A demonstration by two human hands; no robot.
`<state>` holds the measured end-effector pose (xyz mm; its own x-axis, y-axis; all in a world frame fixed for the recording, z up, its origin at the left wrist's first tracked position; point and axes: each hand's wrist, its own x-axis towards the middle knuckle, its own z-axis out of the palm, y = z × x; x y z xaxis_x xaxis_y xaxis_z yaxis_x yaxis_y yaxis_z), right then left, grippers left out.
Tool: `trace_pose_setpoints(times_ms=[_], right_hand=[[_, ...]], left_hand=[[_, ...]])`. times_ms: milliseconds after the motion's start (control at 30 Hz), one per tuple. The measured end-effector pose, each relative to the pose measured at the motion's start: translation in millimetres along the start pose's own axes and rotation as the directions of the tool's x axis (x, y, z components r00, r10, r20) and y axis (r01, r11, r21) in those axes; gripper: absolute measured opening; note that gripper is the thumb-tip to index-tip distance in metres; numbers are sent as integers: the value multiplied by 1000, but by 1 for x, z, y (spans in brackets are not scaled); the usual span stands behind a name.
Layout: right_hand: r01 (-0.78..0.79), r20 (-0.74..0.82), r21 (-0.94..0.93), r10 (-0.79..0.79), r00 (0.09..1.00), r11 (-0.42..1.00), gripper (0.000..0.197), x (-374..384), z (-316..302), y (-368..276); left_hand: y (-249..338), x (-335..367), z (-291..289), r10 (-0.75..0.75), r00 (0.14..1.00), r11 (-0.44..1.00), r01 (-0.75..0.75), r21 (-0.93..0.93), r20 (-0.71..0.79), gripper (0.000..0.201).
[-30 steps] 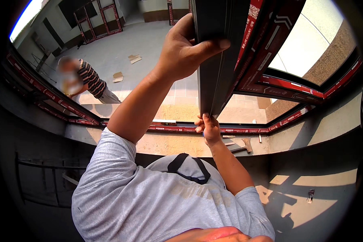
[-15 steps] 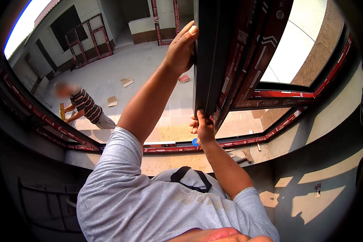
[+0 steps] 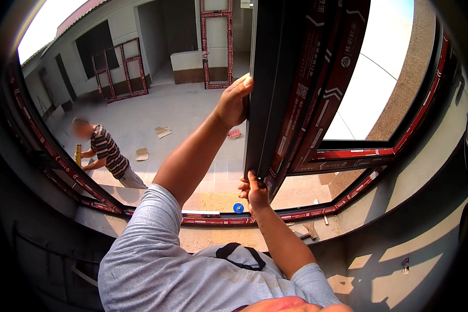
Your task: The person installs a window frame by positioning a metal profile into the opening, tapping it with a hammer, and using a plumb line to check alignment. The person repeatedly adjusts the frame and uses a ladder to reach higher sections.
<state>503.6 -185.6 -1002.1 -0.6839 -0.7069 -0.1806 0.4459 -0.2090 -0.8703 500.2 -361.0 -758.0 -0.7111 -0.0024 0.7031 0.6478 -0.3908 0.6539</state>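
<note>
A long dark metal window profile (image 3: 267,93) stands upright in front of me, beside a mullion covered in red printed film (image 3: 296,119). My left hand (image 3: 234,101) is closed around the profile's left edge partway up, the fingers hidden behind it. Lower down, my right hand (image 3: 257,195) grips the profile's bottom end, thumb pointing up along its face. Just left of that hand, a blue disc (image 3: 238,208) sits by the bottom rail of the window frame (image 3: 218,221). A slim light-coloured bar (image 3: 200,213) lies along the same rail.
A hammer (image 3: 310,232) rests on the sill at right. Beyond the opening, a person in a striped shirt (image 3: 109,151) holds a yellow tool (image 3: 78,154). Red-wrapped frames (image 3: 122,73) lean on the far wall; cardboard scraps (image 3: 163,132) lie on the ground.
The view has tilted up, so the window, the profile and both my hands appear lower in the picture. Both hands keep their hold on the profile.
</note>
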Motion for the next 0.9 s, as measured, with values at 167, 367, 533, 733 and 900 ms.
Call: trace_pose_setpoints(times_ms=[167, 367, 533, 733, 900], right_hand=[[33, 51, -57, -30, 998, 998, 50, 5, -5, 7], [377, 275, -618, -260, 926, 690, 31, 14, -39, 47], [172, 24, -843, -285, 958, 510, 21, -8, -60, 58], [255, 88, -863, -366, 926, 437, 18, -2, -81, 105], [170, -14, -792, -296, 955, 587, 29, -5, -81, 119]], left_hand=[[1, 0, 0, -6, 1000, 1000, 6, 1, -11, 49], [-5, 1, -11, 26, 999, 999, -26, 18, 25, 52], [-9, -1, -11, 74, 997, 996, -74, 50, -2, 46], [-10, 4, -18, 87, 996, 993, -88, 76, 21, 51], [-10, 7, -27, 114, 985, 990, -124, 71, 130, 54]])
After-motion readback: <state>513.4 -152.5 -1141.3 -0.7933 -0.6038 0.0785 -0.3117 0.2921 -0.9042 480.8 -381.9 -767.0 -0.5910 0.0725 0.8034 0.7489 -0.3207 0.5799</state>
